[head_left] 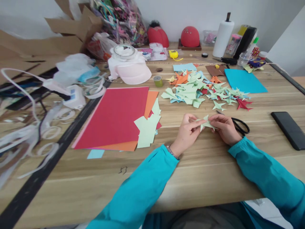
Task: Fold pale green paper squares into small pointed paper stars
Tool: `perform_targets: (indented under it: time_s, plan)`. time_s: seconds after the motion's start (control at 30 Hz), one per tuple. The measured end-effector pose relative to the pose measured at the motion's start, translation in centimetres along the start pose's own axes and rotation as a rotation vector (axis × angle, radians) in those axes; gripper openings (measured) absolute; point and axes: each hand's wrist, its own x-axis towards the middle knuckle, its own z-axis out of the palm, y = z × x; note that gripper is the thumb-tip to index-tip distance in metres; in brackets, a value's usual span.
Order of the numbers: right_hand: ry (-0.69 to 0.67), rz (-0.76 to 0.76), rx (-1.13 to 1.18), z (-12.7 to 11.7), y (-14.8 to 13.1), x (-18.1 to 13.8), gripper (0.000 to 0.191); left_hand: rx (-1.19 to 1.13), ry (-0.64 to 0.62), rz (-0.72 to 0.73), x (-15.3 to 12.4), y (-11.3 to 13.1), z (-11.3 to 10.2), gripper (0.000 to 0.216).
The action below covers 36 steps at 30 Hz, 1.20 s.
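My left hand point(187, 132) and my right hand point(225, 127) both pinch a small folded piece of pale green paper point(206, 123), held just above the wooden table point(205, 178). Each hand has its fingers closed on one end of the piece. Black-handled scissors point(240, 126) lie right behind my right hand. A heap of folded paper shapes point(202, 90), mostly pale green with some orange and red, spreads beyond my hands. Pale green paper offcuts point(147, 128) lie to the left of my left hand.
A stack of red and orange sheets point(116, 117) lies at centre left. A blue sheet point(244, 81) and a black phone point(289, 129) are on the right. A paper towel roll point(222, 38), red domes, a pink cap point(133, 71), tape rolls and cardboard crowd the back and left.
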Motion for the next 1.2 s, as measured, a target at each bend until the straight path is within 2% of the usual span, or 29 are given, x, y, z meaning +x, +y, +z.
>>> perform_targets:
  time_s: [0.1, 0.27, 0.37, 0.53, 0.73, 0.97, 1.07, 1.2]
  plan:
    - [0.006, -0.007, 0.004, -0.05, 0.07, 0.00, 0.010, 0.049, -0.038, 0.005, 0.02, -0.09, -0.01, 0.026]
    - [-0.024, -0.015, -0.042, -0.15, 0.15, -0.03, 0.011, -0.062, -0.163, -0.123, -0.18, 0.24, -0.08, 0.037]
    - [-0.043, -0.013, -0.057, -0.07, 0.12, -0.09, 0.012, -0.047, -0.140, -0.112, -0.28, 0.35, -0.10, 0.034]
    - [-0.063, -0.016, -0.104, 0.17, -0.10, -0.20, 0.009, 0.039, -0.055, -0.008, -0.33, 0.38, -0.02, 0.033]
    - [-0.073, -0.015, -0.154, 0.19, -0.40, -0.27, 0.009, 0.091, -0.035, 0.102, -0.31, 0.36, 0.20, 0.019]
    - [-0.103, -0.012, -0.163, 0.24, -0.42, -0.34, 0.008, 0.154, 0.016, 0.073, -0.55, 0.34, 0.31, 0.016]
    - [-0.105, -0.019, -0.163, 0.17, -0.32, -0.33, 0.008, 0.135, 0.002, 0.067, -0.60, 0.27, 0.29, 0.016]
    - [-0.114, -0.012, -0.168, 0.06, -0.30, -0.34, 0.009, 0.124, -0.076, 0.076, -0.58, 0.15, 0.20, 0.019]
